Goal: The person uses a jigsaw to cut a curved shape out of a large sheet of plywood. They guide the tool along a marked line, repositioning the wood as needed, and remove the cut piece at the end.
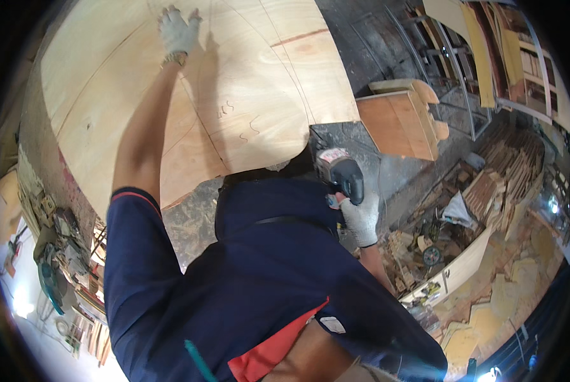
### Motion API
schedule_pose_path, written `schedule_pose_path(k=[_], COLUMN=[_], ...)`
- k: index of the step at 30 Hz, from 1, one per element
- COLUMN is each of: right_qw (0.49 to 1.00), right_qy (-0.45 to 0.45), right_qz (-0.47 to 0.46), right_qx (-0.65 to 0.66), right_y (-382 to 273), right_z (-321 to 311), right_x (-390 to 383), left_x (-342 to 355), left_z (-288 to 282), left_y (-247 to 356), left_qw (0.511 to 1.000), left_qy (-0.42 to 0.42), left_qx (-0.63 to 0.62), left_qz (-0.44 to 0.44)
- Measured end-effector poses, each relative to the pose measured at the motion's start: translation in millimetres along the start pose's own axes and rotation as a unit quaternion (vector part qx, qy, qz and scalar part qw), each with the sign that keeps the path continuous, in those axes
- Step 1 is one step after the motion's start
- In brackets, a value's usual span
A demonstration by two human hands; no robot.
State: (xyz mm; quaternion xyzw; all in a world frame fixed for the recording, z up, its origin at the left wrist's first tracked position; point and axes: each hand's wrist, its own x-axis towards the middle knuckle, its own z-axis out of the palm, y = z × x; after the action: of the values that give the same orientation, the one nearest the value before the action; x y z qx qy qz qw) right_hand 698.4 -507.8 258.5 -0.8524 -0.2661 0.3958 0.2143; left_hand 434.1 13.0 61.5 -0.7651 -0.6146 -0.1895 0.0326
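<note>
A large pale plywood sheet (100,95) with pencilled curves and marks fills the upper left. My left hand (178,32), in a white knit glove, lies on it near the far edge with fingers spread. At the sheet's near edge, right of centre, my right hand (359,216), also gloved, is closed around the handle of a black-and-grey handheld power tool, apparently a jigsaw (336,167). Its blade is hidden from view. My body in a navy top covers the lower middle.
A reddish plywood piece with a shaped edge (393,124) sits right of the sheet. A metal rack with boards (488,57) stands upper right. Piles of wood strips and offcuts (501,172) lie at the right, beside a long pale board (450,267). More clutter (56,248) is at the left.
</note>
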Motion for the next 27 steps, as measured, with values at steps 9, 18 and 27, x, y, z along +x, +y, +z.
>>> schedule_pose_path(k=[9,18,27], right_qw=[0.997,0.997,0.999], right_qy=[-0.007,0.006,0.020], right_qz=[0.063,0.060,0.032], right_qx=[0.039,0.050,0.016], right_y=[-30,-51,-59], right_z=[44,51,57], right_x=[1,5,13], left_x=[4,-3,-4], left_z=[49,2,2], left_y=[-18,24,21], left_qw=[0.999,0.994,0.991], left_qy=[-0.036,-0.071,-0.093], left_qx=[0.022,0.047,0.062], left_qz=[0.007,-0.071,-0.076])
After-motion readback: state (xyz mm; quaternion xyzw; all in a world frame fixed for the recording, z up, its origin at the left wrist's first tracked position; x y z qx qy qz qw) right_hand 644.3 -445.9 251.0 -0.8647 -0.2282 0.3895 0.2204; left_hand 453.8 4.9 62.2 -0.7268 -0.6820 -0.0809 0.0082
